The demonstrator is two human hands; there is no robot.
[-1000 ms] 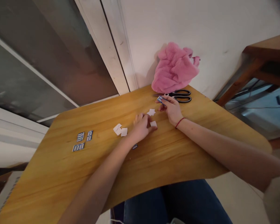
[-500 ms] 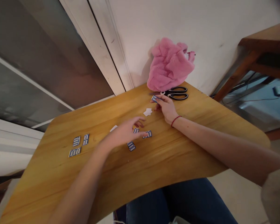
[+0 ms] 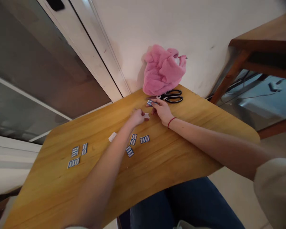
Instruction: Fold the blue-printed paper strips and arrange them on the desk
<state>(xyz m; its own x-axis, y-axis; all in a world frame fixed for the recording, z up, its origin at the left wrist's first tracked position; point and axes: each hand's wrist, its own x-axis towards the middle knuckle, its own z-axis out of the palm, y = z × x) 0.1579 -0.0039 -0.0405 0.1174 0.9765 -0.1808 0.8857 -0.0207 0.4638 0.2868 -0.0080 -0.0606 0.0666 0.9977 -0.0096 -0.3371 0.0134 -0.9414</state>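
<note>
My right hand (image 3: 162, 110) pinches a small blue-and-white card (image 3: 149, 102) between thumb and fingers, just in front of the scissors. My left hand (image 3: 137, 117) is closed at a small white piece of paper (image 3: 146, 115), thumb and fingers on its edge, left of my right hand. Below it lie three blue-and-white striped cards: one upright card (image 3: 133, 139), one to the right (image 3: 144, 139) and a tilted one (image 3: 130, 151). Another white paper piece (image 3: 112, 137) lies by my left forearm.
At the table's (image 3: 181, 152) back edge, black-handled scissors (image 3: 173, 96) lie beside a pink fluffy bag (image 3: 164, 70) against the wall. Three striped card stacks, including a lower one (image 3: 73, 163), sit on the left. A wooden stand (image 3: 240, 66) is at the right.
My left hand has moved from above the striped cards, forward to the white paper piece, and its fingers have closed. My right hand keeps hold of its card. The view has shifted slightly.
</note>
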